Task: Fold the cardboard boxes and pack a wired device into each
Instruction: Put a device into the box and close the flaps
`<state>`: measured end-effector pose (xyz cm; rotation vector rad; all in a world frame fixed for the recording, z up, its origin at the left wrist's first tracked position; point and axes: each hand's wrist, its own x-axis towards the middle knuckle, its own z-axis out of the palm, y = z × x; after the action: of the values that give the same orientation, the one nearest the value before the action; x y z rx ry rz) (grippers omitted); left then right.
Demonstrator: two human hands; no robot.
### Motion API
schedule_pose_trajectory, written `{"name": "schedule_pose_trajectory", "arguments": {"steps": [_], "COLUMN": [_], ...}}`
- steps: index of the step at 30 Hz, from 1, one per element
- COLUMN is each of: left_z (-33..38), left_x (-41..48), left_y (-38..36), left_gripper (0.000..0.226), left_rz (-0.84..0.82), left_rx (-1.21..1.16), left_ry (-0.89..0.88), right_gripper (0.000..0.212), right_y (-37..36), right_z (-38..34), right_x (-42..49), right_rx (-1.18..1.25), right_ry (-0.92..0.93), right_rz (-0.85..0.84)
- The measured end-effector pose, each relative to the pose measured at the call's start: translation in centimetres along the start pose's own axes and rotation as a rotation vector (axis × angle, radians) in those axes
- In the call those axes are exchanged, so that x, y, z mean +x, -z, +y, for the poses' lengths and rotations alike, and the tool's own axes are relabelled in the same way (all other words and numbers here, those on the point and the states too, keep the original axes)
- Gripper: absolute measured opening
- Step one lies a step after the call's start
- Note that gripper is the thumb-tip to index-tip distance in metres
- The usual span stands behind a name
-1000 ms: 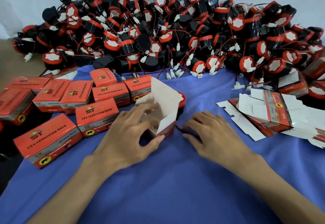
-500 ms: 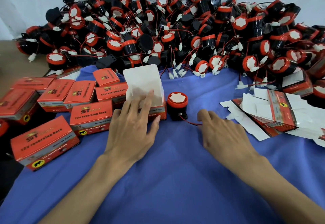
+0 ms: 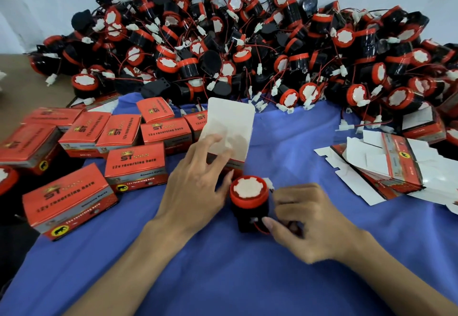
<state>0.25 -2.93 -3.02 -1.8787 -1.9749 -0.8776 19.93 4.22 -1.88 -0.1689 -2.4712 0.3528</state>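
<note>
Packing at the middle of the counter (image 3: 309, 157): the left hand (image 3: 195, 186), fingers spread and relaxed, steadies the open cardboard box (image 3: 233, 122); the right hand (image 3: 307, 224) pinches the red wire (image 3: 260, 229) of the wired device (image 3: 249, 191) upright beside it. Probably light, rigid plastic: grip the body, not the lead

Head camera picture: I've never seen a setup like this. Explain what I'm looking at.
There is no machine here: these are a person's two bare hands, filmed by a camera worn on the head and looking down. The surface is a blue cloth. At the back lies a pile of black-and-red wired devices. At the left stand closed boxes, and at the right lies a stack of unfolded boxes. The left hand rests on an open box with its flap up. Beside that box stands one device, and the right hand pinches its red wire.
</note>
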Motion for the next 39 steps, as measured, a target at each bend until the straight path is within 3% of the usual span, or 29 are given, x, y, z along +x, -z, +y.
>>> {"name": "schedule_pose_trajectory", "arguments": {"steps": [3,8,14,17,21,24,30,34,36,39], "left_z": [0.1,0.0,0.6,1.0,1.3,2.1,2.7,2.6,2.6,2.7], "left_x": [0.0,-0.5,-1.6,-1.7,-1.8,-1.6,-1.2,-1.0,-1.1,-1.1], "left_y": [0.1,1.2,1.9,1.6,1.5,1.3,0.2,0.3,0.3,0.6], "left_gripper": [0.031,0.033,0.042,0.041,0.038,0.042,0.041,0.043,0.042,0.044], "left_rz": [0.022,0.240,0.032,-0.024,-0.071,-0.112,0.124,0.005,-0.010,0.016], "left_rx": [-0.029,-0.115,-0.203,-0.281,-0.340,-0.365,-0.202,-0.129,-0.106,-0.088], "left_ry": [-0.012,-0.113,-0.164,-0.138,-0.149,-0.157,-0.245,-0.159,-0.143,-0.152], "right_gripper": [0.043,0.039,0.026,0.002,0.015,0.018,0.036,0.035,0.041,0.066], "right_y": [-0.3,-0.9,-1.8,-2.2,-2.6,-2.5,-1.8,-1.0,-0.7,-1.0], "right_z": [-0.7,-0.9,-0.1,-0.1,0.4,0.5,0.4,-0.1,-0.3,-0.5], "right_x": [-0.2,-0.2,-0.4,-0.5,-0.6,-0.5,-0.5,-0.6,-0.7,-0.6], "right_rx": [0.104,0.098,0.072,-0.024,0.009,0.030,0.168,0.400,0.355,0.102], "right_ry": [0.023,-0.025,-0.133,-0.227,-0.385,-0.332,-0.305,-0.412,-0.380,-0.268], "right_rz": [-0.051,-0.087,0.094,0.197,0.230,0.243,0.113,-0.003,-0.117,-0.206]}}
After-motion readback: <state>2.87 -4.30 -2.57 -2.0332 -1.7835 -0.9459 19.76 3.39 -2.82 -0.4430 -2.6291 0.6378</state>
